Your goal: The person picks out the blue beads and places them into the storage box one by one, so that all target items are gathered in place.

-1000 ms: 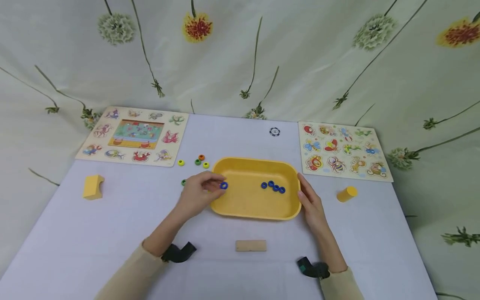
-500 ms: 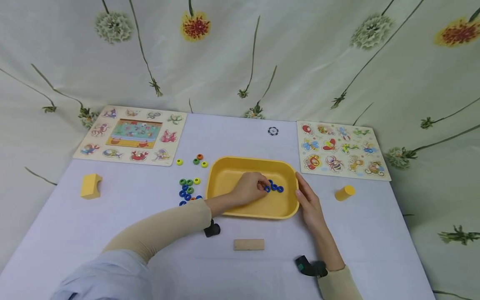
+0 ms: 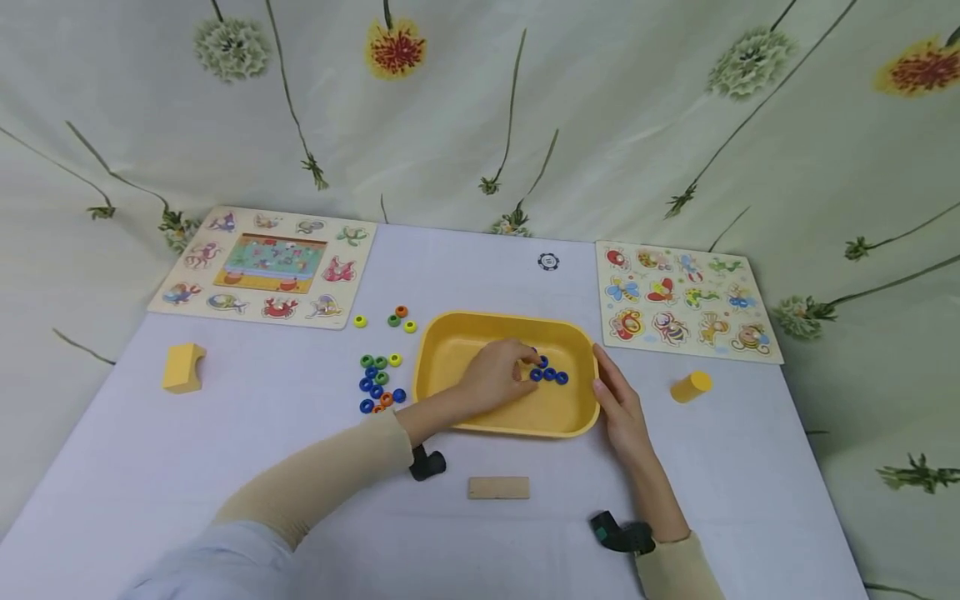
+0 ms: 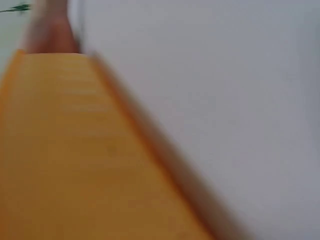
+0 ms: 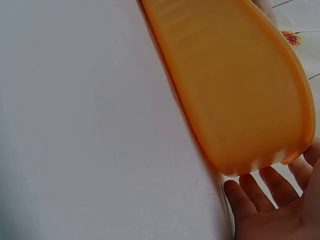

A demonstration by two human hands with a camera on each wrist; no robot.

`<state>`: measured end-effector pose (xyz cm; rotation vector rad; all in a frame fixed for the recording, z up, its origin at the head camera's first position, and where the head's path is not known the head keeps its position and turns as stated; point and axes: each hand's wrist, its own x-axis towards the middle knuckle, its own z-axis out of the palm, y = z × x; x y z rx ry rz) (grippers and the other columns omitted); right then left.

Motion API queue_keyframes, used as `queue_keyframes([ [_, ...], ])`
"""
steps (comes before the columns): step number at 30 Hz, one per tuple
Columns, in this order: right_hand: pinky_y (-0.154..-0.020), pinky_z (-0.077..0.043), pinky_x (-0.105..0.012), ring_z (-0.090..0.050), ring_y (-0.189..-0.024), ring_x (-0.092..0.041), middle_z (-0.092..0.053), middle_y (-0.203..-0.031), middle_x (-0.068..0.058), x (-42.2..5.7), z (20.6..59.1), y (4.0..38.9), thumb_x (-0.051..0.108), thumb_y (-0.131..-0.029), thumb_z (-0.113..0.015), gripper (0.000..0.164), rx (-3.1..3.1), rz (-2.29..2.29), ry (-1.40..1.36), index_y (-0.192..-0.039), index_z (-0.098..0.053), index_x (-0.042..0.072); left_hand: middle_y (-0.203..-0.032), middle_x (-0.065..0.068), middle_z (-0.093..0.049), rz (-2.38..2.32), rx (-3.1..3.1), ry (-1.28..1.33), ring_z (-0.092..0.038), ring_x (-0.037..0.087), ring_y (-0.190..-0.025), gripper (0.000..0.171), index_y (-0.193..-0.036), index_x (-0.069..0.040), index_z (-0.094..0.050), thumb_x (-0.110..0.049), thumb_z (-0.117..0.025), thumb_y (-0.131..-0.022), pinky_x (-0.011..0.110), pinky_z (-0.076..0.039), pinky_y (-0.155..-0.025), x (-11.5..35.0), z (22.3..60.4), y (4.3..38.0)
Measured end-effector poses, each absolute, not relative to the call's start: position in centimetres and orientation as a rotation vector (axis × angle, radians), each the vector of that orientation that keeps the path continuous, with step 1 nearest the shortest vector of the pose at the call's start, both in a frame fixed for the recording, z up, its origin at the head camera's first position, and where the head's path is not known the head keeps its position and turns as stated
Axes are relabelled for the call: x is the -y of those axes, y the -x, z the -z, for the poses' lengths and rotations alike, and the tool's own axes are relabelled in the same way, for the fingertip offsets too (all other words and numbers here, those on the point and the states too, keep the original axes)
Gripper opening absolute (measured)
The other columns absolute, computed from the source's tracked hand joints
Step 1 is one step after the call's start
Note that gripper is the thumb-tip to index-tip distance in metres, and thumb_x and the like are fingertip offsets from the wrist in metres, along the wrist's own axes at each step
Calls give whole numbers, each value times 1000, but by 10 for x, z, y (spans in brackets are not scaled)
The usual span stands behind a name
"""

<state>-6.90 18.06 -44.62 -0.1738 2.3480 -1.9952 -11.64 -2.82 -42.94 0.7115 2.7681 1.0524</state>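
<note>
Left hand (image 3: 491,377): thumb and fingers parted beside small blue ring beads (image 3: 549,374), partly hiding one, inside yellow oblong tray (image 3: 495,327).
Right hand (image 3: 624,412): fingers spread against tray's end.
Left of tray: beige sleeve (image 3: 322,473) partly covers orange ring bead (image 3: 378,409).

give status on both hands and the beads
Left hand over tray at blue beads, grip unclear. Right hand touching tray's right end. Mixed-colour beads on table, left of tray. Left hand hides part of tray floor.
</note>
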Motion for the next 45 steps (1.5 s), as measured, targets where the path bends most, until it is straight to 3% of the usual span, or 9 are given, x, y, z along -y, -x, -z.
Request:
queue_keyframes([
  [7,-96,-26,-6,-23,-133,-16,-28,-144,-2,-183,447,67,14,-96,-36,44,-2367,1985,160,-139,-29,15,-91,-8,-61,-1434,-2701,-817,-55,8,-75,28,-100,-19,-64,-24,-71,-74,21,-48,-63,77,392,67],
  [11,-96,-27,-6,-24,-133,-18,-28,-144,-4,-184,449,67,12,-96,-36,44,-2360,2010,175,-139,-28,14,-93,-8,-61,-1614,-2667,-715,-56,10,-78,28,-101,-20,-64,-23,-71,-74,25,-49,-65,123,387,46],
  [18,-95,-28,-6,-23,-133,-17,-26,-145,-5,-187,450,67,12,-96,-35,45,-2340,2027,177,-140,-27,13,-95,8,-60,-1723,-2679,-406,-56,19,-84,34,-106,-3,-60,-2,-70,-73,22,-50,-69,195,396,29],
  [23,-95,-27,-6,-22,-133,-16,-26,-145,-3,-186,449,68,14,-96,-36,45,-2340,2011,170,-140,-27,14,-100,17,-60,-1773,-2640,-212,-57,18,-85,38,-110,0,-58,-8,-69,-75,17,-49,-69,225,437,29],
  [28,-95,-27,-6,-22,-133,-16,-26,-145,-3,-185,449,68,15,-96,-36,45,-2351,1998,173,-140,-27,15,-101,6,-61,-1686,-2670,-98,-57,9,-83,40,-111,-10,-60,-18,-72,-74,15,-49,-68,238,474,34],
  [37,-95,-28,-6,-22,-133,-16,-25,-145,-3,-183,450,66,15,-96,-36,45,-2329,2017,161,-140,-27,15,-99,-4,-60,-1452,-2840,30,-54,4,-80,39,-107,-19,-62,-34,-71,-72,11,-47,-69,234,483,36],
  [45,-96,-27,-7,-23,-133,-14,-27,-145,1,-180,449,68,16,-96,-36,44,-2334,2003,153,-139,-29,18,-93,-6,-58,-1230,-3010,47,-54,8,-80,24,-95,-20,-66,-28,-72,-73,15,-47,-65,228,484,36],
])
